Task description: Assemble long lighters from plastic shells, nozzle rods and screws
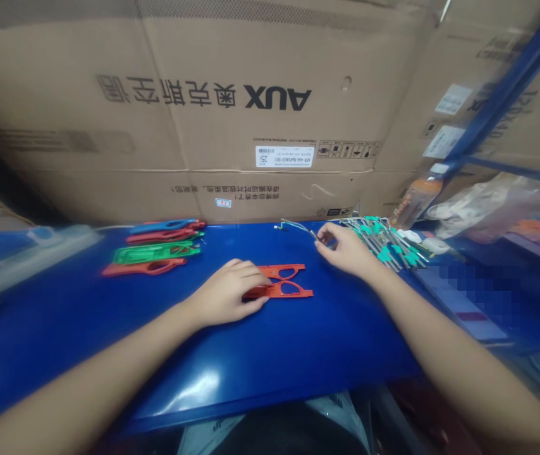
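The right hand [348,249] has thumb and fingertips pinched together on a thin wired piece [302,227], whose wires stick out over the blue table [336,341], just beside the pile of green-tagged rods [386,243]. It looks very light, with limp wires that could tug loose, so its firmer body is probably the better place to hold. The left hand [232,289] lies bent over one end of two orange plastic pieces [276,291], which lie flat near the middle of the table; whether its fingers grip or only rest there, I cannot tell. The pieces seem light, fairly stiff and smooth, their looped ends thin, so the broader covered end likely gives the surer hold.
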